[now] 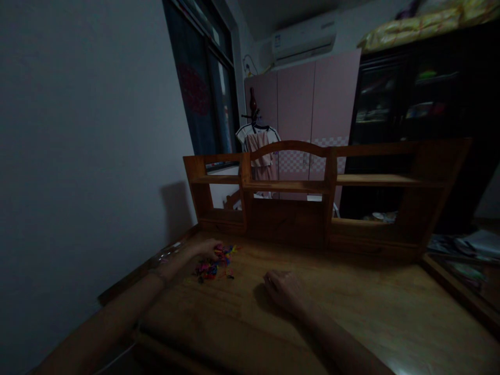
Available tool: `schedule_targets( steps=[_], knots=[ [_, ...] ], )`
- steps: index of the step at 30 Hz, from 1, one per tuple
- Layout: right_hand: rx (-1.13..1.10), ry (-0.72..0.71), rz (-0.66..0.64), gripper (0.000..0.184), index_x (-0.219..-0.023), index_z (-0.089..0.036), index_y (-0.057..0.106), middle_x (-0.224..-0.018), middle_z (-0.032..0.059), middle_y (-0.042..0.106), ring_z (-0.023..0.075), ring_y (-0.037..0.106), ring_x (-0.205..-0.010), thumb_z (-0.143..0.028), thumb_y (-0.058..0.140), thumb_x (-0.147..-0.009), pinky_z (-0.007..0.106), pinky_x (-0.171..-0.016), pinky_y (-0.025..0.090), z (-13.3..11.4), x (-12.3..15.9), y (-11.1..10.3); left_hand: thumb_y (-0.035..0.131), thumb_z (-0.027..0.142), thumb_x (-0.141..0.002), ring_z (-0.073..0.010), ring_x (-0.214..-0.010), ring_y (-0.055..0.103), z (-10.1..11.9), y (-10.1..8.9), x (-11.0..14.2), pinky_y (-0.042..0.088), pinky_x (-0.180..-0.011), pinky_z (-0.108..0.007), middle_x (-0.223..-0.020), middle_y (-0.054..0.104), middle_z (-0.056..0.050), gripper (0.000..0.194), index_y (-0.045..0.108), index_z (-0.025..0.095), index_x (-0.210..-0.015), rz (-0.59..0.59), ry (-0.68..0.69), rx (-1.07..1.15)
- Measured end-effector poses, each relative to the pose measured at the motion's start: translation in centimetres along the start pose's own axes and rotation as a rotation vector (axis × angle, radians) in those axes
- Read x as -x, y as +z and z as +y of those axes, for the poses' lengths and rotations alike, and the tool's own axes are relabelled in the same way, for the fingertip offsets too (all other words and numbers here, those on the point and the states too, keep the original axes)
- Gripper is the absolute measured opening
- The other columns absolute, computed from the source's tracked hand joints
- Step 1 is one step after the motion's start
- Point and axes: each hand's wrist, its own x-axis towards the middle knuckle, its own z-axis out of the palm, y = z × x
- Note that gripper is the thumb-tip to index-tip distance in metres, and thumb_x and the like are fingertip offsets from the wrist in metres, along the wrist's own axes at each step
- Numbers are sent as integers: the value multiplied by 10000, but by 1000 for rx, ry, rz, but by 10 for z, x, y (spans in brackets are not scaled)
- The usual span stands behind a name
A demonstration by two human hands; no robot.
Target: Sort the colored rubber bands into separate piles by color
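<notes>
Left grip [211, 249] at bright pieces [209, 269]; hold unclear.
Apparent step: reaching; next calls for fingertip precision. Right grip [284, 290]: curled, contents hidden.

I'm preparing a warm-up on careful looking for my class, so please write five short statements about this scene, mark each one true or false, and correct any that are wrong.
1. The left hand is at the colourful pile. True.
2. Both hands are at the pile. False: the right hand is apart from it, over the desk.
3. A wooden shelf stands at the back of the desk. True.
4. The air conditioner is higher than the wardrobe. True.
5. The wardrobe is bright green. False: it is pink.
</notes>
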Motion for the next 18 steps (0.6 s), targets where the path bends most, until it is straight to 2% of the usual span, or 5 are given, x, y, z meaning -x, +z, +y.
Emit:
schedule_targets(
  steps=[5, 10, 13, 15, 18],
  knots=[
    [-28, -5, 1, 247, -823, -186, 574, -753, 34, 665, 125, 586, -654, -265, 390, -967, 252, -603, 275, -1, 0, 0, 633, 242, -667, -195, -881, 605, -15, -5, -2, 448, -753, -232, -968, 676, -12, 342, 653, 184, -1003, 18, 47, 18],
    [-17, -7, -5, 254, -821, -186, 574, -741, 32, 662, 123, 582, -634, -266, 386, -971, 256, -597, 275, -3, 0, -6, 585, 232, -724, -170, -875, 607, -34, -23, -2, 451, -779, -215, -968, 682, -13, 283, 669, 170, -988, 9, 106, 44],
    [-21, 1, -2, 250, -824, -186, 577, -749, 32, 664, 124, 586, -642, -261, 389, -970, 254, -603, 281, -4, 0, -7, 620, 321, -749, -186, -983, 602, -35, -30, 3, 457, -820, -219, -1138, 648, -38, 453, 600, 193, -1183, 2, 130, 83],
    [-33, 3, -3, 251, -823, -185, 581, -762, 36, 667, 126, 592, -661, -258, 391, -970, 250, -611, 288, -4, -1, -6, 681, 431, -714, -218, -1080, 575, -30, -30, 6, 455, -865, -241, -1281, 576, -66, 667, 499, 219, -1319, -23, 137, 113],
    [-38, 13, -8, 261, -807, -184, 580, -749, 37, 663, 125, 586, -649, -264, 394, -971, 250, -603, 282, -4, -1, -6, 720, 589, -626, -294, -1230, 473, -17, -24, 7, 409, -974, -326, -1416, 441, -125, 929, 385, 226, -1413, -49, 100, 72]
  ],
)
